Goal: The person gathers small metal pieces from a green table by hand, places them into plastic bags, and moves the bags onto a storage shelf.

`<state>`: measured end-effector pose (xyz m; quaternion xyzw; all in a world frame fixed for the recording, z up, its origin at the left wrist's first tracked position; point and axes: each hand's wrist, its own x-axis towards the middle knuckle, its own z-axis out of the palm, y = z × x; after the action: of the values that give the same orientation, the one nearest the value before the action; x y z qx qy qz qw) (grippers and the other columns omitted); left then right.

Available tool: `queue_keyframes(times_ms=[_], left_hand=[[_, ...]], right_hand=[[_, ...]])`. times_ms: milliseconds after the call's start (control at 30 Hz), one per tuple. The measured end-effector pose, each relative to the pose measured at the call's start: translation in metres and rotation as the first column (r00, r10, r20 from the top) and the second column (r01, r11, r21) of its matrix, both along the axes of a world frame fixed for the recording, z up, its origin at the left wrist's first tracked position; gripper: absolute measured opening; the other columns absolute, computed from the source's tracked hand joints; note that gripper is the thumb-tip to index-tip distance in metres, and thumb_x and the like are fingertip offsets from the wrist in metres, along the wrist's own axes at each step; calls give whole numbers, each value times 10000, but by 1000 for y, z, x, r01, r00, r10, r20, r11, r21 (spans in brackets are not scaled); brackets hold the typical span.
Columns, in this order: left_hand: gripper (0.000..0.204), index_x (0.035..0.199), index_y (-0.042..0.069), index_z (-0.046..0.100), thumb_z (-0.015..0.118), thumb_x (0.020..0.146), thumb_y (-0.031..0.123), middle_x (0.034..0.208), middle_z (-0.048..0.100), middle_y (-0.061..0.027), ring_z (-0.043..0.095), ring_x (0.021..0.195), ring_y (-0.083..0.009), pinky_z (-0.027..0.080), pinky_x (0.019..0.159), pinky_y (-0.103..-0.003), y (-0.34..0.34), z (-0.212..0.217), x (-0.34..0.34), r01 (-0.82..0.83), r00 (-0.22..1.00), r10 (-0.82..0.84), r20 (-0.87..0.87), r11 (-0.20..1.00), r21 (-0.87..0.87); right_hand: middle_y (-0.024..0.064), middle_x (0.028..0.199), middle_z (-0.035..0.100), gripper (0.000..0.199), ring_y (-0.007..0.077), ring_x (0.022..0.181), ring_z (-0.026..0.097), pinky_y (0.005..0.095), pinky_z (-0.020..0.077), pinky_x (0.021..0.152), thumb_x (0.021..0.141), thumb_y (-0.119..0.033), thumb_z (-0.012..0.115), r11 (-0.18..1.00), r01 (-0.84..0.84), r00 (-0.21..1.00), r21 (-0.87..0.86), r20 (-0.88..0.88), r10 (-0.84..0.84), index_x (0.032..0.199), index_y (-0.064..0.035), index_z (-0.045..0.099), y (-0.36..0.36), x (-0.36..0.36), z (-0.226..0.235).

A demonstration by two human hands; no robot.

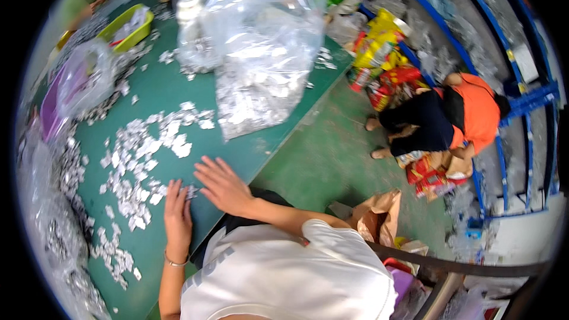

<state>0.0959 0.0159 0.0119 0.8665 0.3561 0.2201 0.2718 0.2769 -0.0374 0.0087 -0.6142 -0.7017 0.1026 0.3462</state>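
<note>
We have both hands flat on the green matte tabletop, palms down, fingers spread, gripping nothing. Our left hand lies with its fingers pointing to twelve o'clock, fingertips resting at the edge of the scatter of small silvery foil pieces. Our right hand sits just beside it, at about two o'clock from the left, fingers fanned toward eleven o'clock, with a few foil bits tucked between the two hands.

The scatter lies from ten to twelve o'clock of the left hand, and its long axis runs from seven o'clock up to one o'clock, along the table. The left hand is the nearer one; the right has mostly bare green ahead of it.

The pieces look thin, crinkled and shiny, roughly rectangular, lying loose and overlapping. Further off at one o'clock a large clear plastic bag slumps on the table, soft and wrinkled, its bottom packed with the same silvery bits. At eleven o'clock stands a yellow-green plastic tray, rigid and glossy. A thin metal bangle circles our left wrist.

Off the table at three o'clock, a person in an orange top crouches on the green floor, by blue metal shelving.
</note>
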Motion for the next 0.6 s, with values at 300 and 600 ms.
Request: queue_keyframes(times_ms=[300,600], left_hand=[[403,1214,38,549,599,815,9,1389,412,-152,370,1297,-351,267,1043,-580,3,24,-13,-186,978,193,-73,978,97],[384,1180,22,565,542,804,-54,1373,436,-166,366,1311,-364,255,1063,-570,15,11,-27,-308,939,331,-90,930,200]], right_hand=[[136,1165,576,285,340,1128,496,415,366,954,838,-33,573,992,118,984,33,-137,-113,1121,2,592,-9,18,13],[212,1384,404,504,382,1343,297,494,224,1091,899,-117,513,981,9,995,-194,99,11,1353,44,366,-2,12,12]])
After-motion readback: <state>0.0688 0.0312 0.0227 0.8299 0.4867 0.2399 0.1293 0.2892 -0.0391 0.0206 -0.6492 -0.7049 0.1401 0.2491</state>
